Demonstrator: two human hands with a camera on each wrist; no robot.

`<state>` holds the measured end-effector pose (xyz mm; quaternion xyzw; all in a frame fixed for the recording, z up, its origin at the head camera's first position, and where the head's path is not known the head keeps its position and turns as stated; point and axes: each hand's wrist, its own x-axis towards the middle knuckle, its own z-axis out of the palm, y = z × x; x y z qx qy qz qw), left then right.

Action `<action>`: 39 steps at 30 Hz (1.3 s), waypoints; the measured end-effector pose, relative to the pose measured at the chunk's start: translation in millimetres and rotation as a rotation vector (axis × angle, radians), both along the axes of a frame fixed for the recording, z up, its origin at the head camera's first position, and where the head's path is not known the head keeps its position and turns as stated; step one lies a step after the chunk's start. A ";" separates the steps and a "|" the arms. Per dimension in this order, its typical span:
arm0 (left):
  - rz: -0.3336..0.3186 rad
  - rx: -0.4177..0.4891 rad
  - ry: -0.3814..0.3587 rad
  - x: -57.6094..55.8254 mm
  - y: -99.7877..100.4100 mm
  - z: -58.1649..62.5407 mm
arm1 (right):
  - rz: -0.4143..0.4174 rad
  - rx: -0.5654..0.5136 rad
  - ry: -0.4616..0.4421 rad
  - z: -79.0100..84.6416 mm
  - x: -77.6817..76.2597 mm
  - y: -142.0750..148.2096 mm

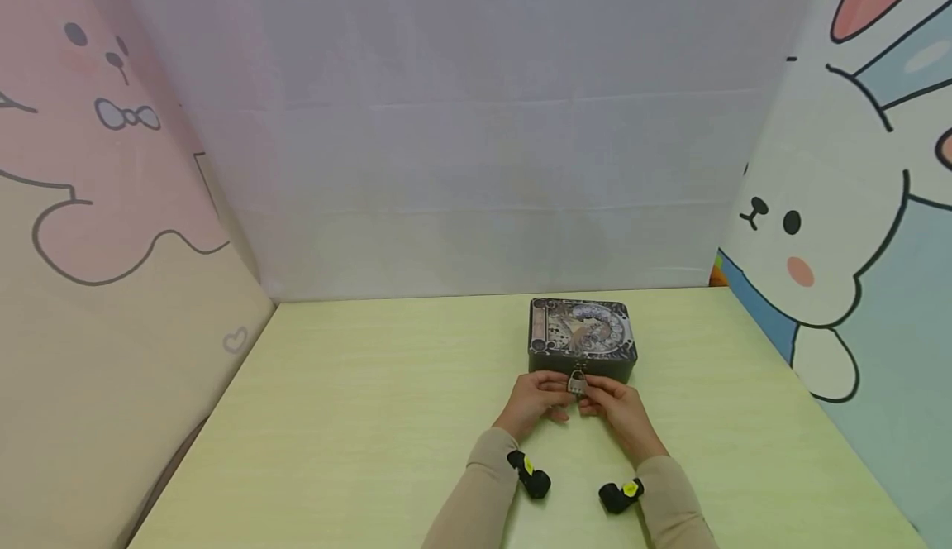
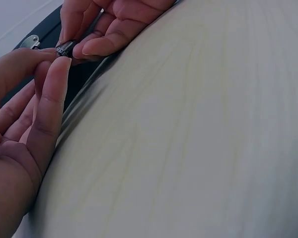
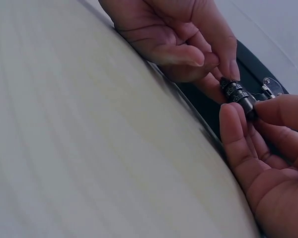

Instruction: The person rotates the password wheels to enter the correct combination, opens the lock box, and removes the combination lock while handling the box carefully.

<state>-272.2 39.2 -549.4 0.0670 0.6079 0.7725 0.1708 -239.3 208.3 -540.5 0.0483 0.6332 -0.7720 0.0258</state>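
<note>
A dark tin box (image 1: 583,365) with an ornate printed lid stands on the table. From the metal hasp (image 3: 272,86) on its front hangs a small combination padlock (image 1: 577,384) with numbered dials (image 3: 235,90). My left hand (image 1: 530,403) pinches the padlock from the left, thumb and fingertips at its side. From the other side my right hand (image 1: 623,413) holds it between thumb and curled fingers. In the left wrist view, fingers cover much of the padlock (image 2: 65,48). The box lid looks closed.
The pale yellow-green table (image 1: 357,417) stretches out around the box. A white cloth wall (image 1: 476,160) rises behind it, with cartoon-printed panels at left and right. Black wrist cameras (image 1: 537,483) sit on both sleeves.
</note>
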 end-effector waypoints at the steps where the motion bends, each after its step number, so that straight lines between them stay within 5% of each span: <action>1: 0.001 0.000 0.002 0.1 0.3 0.2 | -0.004 -0.005 -0.002 -0.3 0.0 -0.3; 39: 0.018 -0.065 0.007 -0.9 3.9 0.8 | -0.007 0.013 0.020 -3.6 -1.3 0.9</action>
